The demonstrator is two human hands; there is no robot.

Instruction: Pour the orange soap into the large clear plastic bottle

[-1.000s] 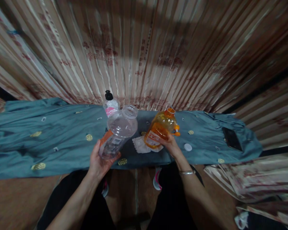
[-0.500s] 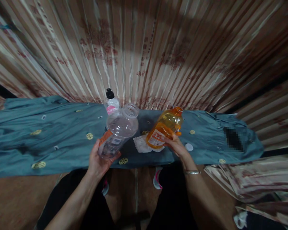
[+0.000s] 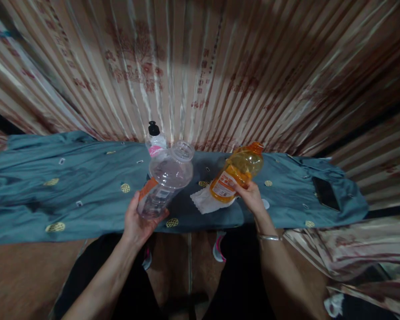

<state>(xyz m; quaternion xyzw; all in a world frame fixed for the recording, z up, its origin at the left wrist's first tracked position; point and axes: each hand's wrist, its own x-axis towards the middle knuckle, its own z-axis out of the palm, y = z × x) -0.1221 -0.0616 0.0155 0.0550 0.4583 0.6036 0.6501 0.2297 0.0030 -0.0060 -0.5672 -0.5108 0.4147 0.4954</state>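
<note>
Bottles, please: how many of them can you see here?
3: a clear bottle in the left hand, an orange bottle in the right hand, and a black-capped bottle behind the clear one.

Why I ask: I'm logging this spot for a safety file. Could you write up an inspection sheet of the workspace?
Surface: blue-green cloth, wrinkled, with yellow prints.
Things in hand: clear bottle, tilted, open-mouthed; orange bottle, tilted, holding orange liquid.
Things around: white sheet by the orange bottle's base; black-capped bottle behind the clear one; white disc beside the right wrist; phone far right.
Hands: left hand holds the clear bottle; right hand, the orange bottle.
Cables: nothing seen.
Surroundings: pleated curtain behind.
</note>
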